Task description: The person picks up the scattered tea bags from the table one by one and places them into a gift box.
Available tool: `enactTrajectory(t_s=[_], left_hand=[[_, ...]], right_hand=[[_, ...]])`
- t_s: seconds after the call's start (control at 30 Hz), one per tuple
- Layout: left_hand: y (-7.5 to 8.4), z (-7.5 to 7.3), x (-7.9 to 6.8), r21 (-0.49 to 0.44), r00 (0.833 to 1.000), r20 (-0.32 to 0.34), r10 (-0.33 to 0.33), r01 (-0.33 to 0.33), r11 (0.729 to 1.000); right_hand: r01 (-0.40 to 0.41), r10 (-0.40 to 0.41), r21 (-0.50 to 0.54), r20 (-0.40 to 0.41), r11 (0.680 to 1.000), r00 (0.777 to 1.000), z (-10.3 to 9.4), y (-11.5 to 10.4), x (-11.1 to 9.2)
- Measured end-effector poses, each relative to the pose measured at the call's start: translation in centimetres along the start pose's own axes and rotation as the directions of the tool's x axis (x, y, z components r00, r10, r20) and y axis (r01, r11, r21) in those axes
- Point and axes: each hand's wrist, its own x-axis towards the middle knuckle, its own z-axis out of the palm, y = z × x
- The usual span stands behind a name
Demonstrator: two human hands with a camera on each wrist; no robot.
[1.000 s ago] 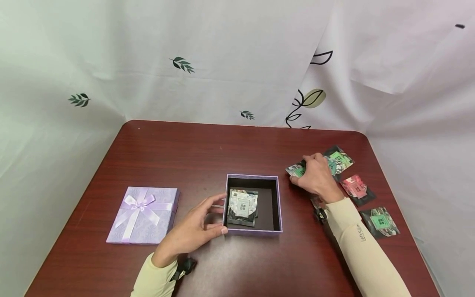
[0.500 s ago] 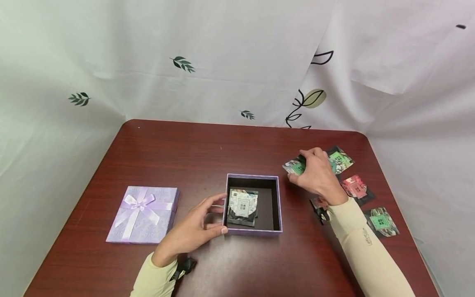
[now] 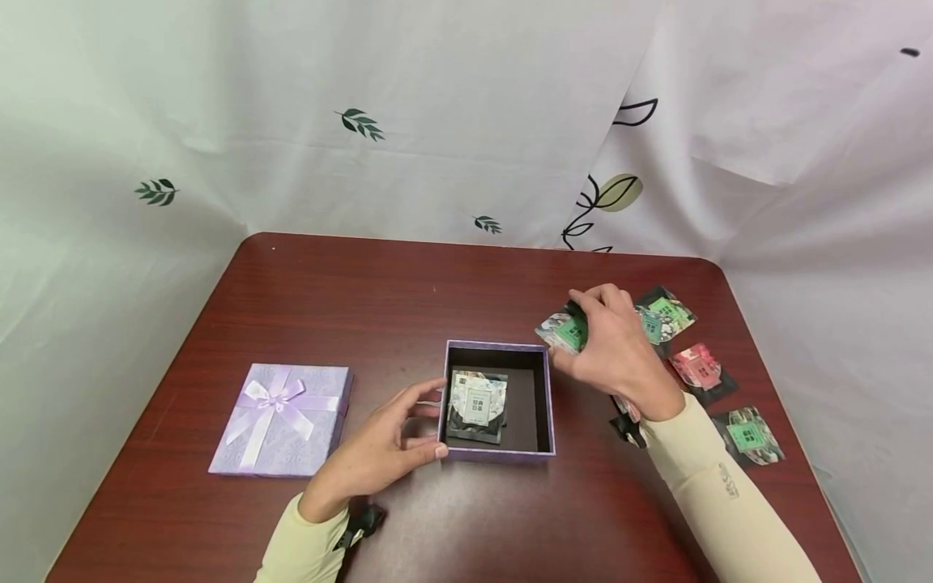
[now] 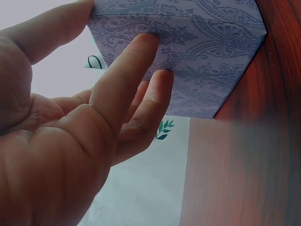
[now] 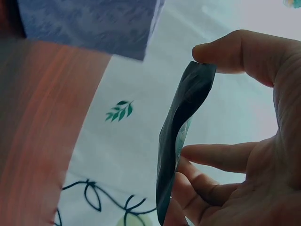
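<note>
An open lilac patterned box (image 3: pixel 550 405) with a dark inside stands at mid-table. In it, to the left, lies a black sachet (image 3: pixel 477 405) with a pale floral label. My left hand (image 3: pixel 382 445) rests against the box's left wall, its fingertips on the patterned side (image 4: pixel 207 52) and the thumb by the front corner. To the right of the box, my right hand (image 3: pixel 611 348) pinches a black sachet (image 3: pixel 568 330) with a green label between thumb and fingers. In the right wrist view this sachet (image 5: pixel 181 117) is nearly edge-on and bent, held off the table.
On the left lies the lilac lid (image 3: pixel 284 421) with a ribbon bow. More sachets lie on the right: green-labelled ones (image 3: pixel 669 312) at the back, a red one (image 3: pixel 701 371), and a green one (image 3: pixel 748 436) nearer. A white printed cloth (image 3: pixel 437 121) hangs behind the table.
My right hand has lifted the green-labelled sachet and carried it left towards the box. My left hand and the box have stayed in place.
</note>
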Motion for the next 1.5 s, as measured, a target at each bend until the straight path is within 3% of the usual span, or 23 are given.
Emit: enactTrajectory(t_s=[0.37, 0.67, 1.1, 1.5], left_hand=[[0.2, 0.0, -0.1, 0.011, 1.000, -0.007, 0.009, -0.009, 1.000], [0.2, 0.0, -0.2, -0.008, 1.000, -0.003, 0.012, -0.012, 1.000], [0.1, -0.1, -0.1, -0.016, 1.000, 0.002, 0.014, -0.014, 1.000], [0.0, 0.0, -0.1, -0.016, 1.000, 0.005, 0.028, -0.028, 0.999]], right_hand=[[0.110, -0.110, 0.026, 0.026, 0.994, 0.994, 0.3, -3.4, -1.0], [0.214, -0.216, 0.033, 0.078, 0.976, 0.973, 1.5, -5.8, -1.4], [0.316, -0.317, 0.027, 0.142, 0.948, 0.938, 3.7, -7.6, -1.8], [0.386, -0.386, 0.038, 0.183, 0.922, 0.904, 6.2, -8.0, -2.0]])
